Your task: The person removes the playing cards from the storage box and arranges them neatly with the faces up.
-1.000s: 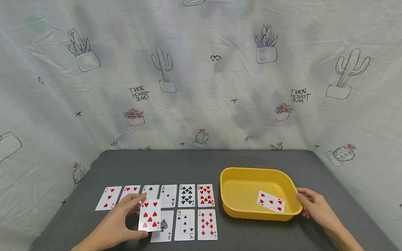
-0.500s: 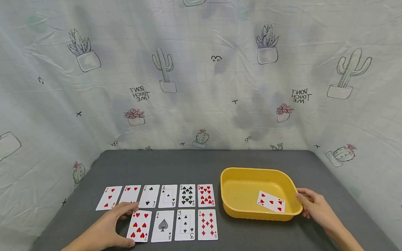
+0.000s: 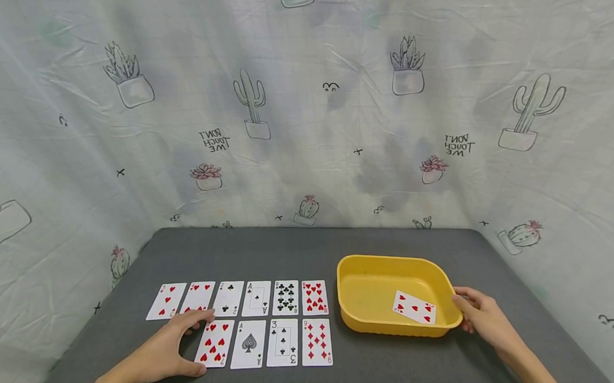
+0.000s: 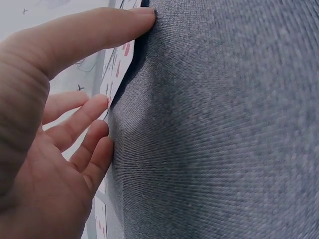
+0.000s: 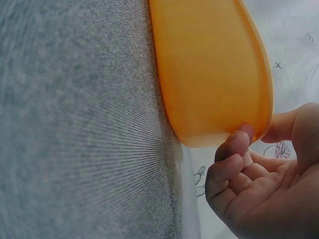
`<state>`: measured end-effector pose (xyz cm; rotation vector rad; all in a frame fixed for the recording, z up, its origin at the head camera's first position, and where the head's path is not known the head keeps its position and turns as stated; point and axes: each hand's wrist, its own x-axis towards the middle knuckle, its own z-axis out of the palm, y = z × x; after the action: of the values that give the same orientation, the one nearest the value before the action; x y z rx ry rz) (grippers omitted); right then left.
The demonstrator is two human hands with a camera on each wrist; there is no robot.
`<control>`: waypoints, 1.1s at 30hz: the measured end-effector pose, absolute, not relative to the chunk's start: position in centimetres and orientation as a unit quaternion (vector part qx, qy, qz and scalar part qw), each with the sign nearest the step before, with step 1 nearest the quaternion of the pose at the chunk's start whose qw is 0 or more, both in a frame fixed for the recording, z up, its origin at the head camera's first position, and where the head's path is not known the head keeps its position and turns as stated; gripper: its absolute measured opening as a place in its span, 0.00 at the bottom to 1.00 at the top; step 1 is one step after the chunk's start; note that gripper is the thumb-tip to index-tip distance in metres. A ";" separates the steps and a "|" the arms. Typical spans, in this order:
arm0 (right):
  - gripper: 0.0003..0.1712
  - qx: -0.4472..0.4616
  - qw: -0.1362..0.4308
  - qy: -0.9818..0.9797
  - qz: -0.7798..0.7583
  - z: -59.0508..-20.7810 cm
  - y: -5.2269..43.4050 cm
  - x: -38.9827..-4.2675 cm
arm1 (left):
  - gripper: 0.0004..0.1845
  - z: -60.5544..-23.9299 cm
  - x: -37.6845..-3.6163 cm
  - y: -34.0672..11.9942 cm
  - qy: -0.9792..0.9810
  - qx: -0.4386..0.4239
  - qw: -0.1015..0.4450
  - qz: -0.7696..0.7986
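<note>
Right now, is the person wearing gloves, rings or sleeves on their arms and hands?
No. Both the left hand and the right hand are bare: no gloves, rings or watch show. The forearms are bare too, with no sleeves in sight. Fingernails are short and plain, without polish.

On my feed I see a dark grey fabric-covered table [image 3: 289, 249] backed by a pale, creased sheet printed with potted cacti [image 3: 304, 129]. A back row of white playing cards includes a two of clubs [image 3: 228, 299] and an ace of clubs [image 3: 256, 298]. Nearer me lie an ace of spades [image 3: 249, 343], a three of clubs [image 3: 282, 342] and a nine of diamonds [image 3: 316, 342], side by side, all face up.
</note>
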<state>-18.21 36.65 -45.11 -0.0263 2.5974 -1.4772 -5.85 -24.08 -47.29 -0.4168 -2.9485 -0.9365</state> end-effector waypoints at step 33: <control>0.31 -0.026 0.061 0.864 -0.499 -44.9 36.8 -18.2 | 0.30 -41.2 -15.1 -0.6 -0.863 -0.307 0.017 -0.402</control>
<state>-18.21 36.79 -44.87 -0.0775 2.6142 -1.5109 -15.12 -0.63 -41.20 -0.9524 -2.6804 -1.2490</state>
